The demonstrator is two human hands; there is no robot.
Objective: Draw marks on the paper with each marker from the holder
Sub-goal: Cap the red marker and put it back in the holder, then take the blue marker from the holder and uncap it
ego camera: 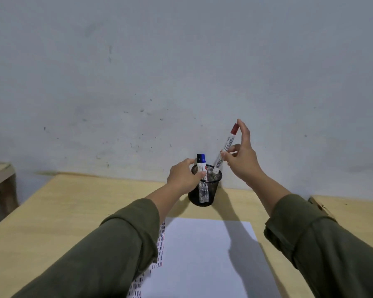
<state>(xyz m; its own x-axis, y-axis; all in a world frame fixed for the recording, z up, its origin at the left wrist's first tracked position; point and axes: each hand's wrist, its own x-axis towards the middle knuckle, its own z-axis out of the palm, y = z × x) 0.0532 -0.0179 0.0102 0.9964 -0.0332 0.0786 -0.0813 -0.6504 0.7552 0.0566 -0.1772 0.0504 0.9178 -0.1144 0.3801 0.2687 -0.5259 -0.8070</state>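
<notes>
Red-capped marker (226, 149) is up in the air, tilted, cap end high and to the right, bottom end at the rim of the black mesh holder (205, 190), right at the mouth; can't tell if it's touching the rim. Right hand (242, 160) has it pinched at mid-barrel btwn thumb and fingers, w/ the index finger stretched up alongside the cap. White barrel carries a barcode near the lower end plus a block of dark print higher up, too small to read. Left hand (184, 176) is wrapped around the holder's upper left side, thumb at the rim, fingers closed on the mesh. Inside stand a black-capped marker (199, 158) and a blue-capped marker (203, 159), side by side, caps above the rim; a small red round logo shows on one barrel, text unreadable. Holder sits on a light wood table (73, 207) near the far edge, close to a grey wall. White paper (202, 254) lies nearer the person, w/ rows of short black, blue and red strokes along its left side, partly under the left sleeve (108, 252).
</notes>
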